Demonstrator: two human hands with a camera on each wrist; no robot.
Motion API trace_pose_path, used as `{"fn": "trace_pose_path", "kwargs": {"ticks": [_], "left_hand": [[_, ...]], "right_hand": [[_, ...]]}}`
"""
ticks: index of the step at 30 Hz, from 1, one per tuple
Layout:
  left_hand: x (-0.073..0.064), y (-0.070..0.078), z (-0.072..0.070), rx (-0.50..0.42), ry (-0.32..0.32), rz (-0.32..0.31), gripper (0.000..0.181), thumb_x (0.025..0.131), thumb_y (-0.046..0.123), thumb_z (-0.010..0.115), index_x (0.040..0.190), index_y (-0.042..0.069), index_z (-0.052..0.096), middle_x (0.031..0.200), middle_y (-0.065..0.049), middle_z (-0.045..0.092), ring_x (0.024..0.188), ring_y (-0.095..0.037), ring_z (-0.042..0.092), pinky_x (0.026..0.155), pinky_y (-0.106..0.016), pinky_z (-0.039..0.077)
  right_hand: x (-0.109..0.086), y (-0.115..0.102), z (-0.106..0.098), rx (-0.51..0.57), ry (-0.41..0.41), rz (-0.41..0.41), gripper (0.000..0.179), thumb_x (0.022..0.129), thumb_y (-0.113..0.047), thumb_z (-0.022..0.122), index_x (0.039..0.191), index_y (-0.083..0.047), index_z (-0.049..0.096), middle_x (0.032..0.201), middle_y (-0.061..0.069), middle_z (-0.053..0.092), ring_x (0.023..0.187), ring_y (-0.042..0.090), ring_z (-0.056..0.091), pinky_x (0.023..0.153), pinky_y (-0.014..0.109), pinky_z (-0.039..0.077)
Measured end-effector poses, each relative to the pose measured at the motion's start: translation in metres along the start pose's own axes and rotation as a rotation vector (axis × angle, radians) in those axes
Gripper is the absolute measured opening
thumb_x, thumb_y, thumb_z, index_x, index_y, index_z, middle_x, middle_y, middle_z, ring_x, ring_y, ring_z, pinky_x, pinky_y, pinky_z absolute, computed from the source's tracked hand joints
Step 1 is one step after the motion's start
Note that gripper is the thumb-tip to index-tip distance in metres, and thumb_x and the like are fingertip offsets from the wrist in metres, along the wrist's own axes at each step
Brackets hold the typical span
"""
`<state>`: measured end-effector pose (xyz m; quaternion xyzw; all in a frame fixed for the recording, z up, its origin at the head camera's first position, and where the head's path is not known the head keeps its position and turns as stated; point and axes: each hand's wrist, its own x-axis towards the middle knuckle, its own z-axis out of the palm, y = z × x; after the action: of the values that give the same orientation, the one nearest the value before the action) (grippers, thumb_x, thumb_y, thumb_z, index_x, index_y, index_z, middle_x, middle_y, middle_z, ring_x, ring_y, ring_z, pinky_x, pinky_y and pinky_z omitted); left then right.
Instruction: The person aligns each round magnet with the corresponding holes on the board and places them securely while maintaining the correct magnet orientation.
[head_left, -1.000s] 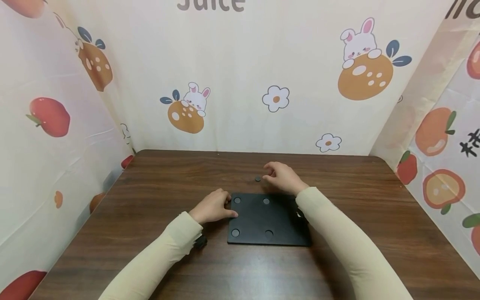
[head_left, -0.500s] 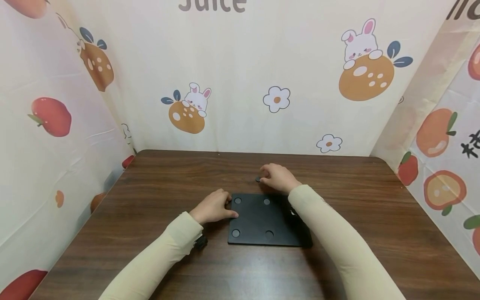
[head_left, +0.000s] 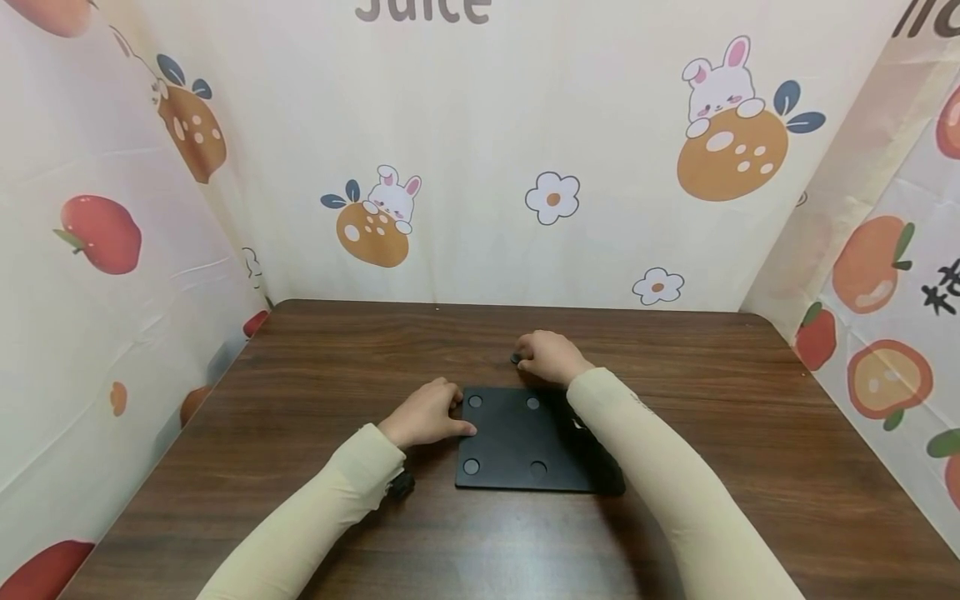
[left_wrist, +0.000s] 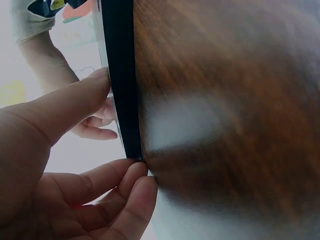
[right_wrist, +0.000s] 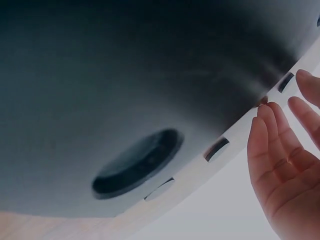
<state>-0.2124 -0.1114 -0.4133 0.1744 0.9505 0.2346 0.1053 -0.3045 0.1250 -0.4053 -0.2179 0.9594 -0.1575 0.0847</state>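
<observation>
Right hand [head_left: 553,358] has shifted left to the small disc [head_left: 514,359] beyond the black board [head_left: 504,437]; can't tell if pinching. Left hand [head_left: 422,414] grips board's left edge. Disc: probably light, stiff; take by rim.

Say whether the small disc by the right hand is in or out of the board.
Out: the disc shows beyond the far edge of the board.

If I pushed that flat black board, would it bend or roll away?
The black board probably wouldn't bend easily: its edge looks straight where the left hand holds it. Lying flat on the table, it would likely slide rather than roll or tip. How heavy it is, I can't tell.
</observation>
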Motion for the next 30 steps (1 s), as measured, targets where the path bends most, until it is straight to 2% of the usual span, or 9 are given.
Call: {"fn": "trace_pose_path", "kwargs": {"ticks": [7,30], "left_hand": [[-0.0006,0.0001,-0.0004,-0.003,-0.004,0.001,0.055,0.08,0.035,0.082,0.117,-0.001,0.064,0.109,-0.011,0.061,0.09,-0.019,0.057,0.083,-0.039,0.051],[0.0004,-0.0012,0.0011,-0.004,-0.001,0.003,0.055,0.08,0.036,0.082,0.117,-0.001,0.064,0.111,-0.012,0.061,0.092,-0.02,0.058,0.084,-0.039,0.051]], "right_hand": [[-0.0002,-0.0056,0.0003,-0.049,-0.003,0.004,0.032,0.094,-0.017,0.066,0.125,-0.007,0.066,0.117,0.012,0.068,0.103,0.026,0.066,0.089,0.042,0.054],[0.0005,-0.0097,0.0033,-0.093,0.025,0.021,0.027,0.095,-0.013,0.063,0.122,-0.009,0.069,0.117,0.012,0.067,0.099,0.025,0.067,0.086,0.041,0.055]]}}
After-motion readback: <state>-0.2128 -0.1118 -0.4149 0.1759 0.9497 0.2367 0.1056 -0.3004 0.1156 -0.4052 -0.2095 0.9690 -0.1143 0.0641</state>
